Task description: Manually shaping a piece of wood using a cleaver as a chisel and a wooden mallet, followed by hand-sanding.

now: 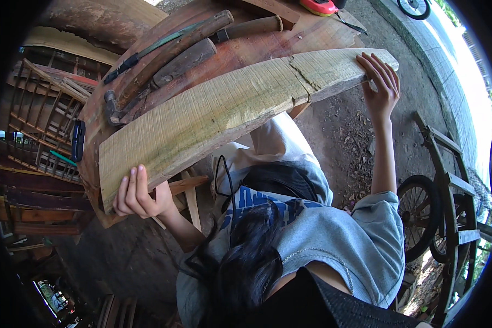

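A long, pale rough-sawn wooden plank (202, 117) lies slantwise in front of me, with saw marks across its face and a crack near its right end. My left hand (139, 197) grips the lower left end, its fingers curled over the top and the thumb at the near edge. At the far right end, my right hand (382, 85) holds the plank with its fingers over the top and the thumb against the near edge. The plank's left part rests over a wooden worktop (311, 39); its right end reaches out past the worktop.
Behind the plank lie a hammer (113, 108), a wooden mallet-like tool (186, 61) and a thin green-bladed tool (167, 39). A red tape measure (320, 6) sits at the far edge. Slatted wooden pieces (44, 120) stand left; a wheel (418, 216) and wooden frame (454, 191) stand right.
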The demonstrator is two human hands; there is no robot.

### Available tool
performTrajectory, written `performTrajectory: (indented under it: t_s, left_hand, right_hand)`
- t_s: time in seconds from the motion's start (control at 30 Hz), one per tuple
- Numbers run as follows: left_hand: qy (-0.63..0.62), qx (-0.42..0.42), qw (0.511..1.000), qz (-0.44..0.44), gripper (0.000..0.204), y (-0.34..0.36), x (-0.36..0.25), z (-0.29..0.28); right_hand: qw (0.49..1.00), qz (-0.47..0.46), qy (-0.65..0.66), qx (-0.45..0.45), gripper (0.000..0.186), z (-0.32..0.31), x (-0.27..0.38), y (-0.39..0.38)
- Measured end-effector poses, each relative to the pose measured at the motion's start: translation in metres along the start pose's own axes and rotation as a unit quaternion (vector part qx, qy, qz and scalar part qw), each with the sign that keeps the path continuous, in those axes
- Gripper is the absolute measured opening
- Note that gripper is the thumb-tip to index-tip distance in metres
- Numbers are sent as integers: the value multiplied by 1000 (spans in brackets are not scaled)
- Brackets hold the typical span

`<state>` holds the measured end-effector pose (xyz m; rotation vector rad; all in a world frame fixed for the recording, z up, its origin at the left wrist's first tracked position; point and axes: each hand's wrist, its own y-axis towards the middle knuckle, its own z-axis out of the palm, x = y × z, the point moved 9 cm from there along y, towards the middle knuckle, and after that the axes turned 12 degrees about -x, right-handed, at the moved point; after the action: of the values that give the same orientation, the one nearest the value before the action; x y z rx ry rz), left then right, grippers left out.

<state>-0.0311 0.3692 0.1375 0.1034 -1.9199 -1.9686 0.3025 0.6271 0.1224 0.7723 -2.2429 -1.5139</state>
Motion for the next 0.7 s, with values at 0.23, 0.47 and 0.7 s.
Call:
performTrajectory:
  t_s: [0.23,0.47,0.7]
  left_hand:
    - [4,2,1000,-13,13,-5,2,4]
    - [10,8,1000,-24,13,-11,2,7]
    - [20,23,1000,-8,14,-4,-1,9]
  right_hand:
    - [1000,-5,-13,0,36,10,0,3]
    - [1000,-13,-12,-8,37,16,-2,9]
    - [1000,-17,0,4,36,23,-4,14]
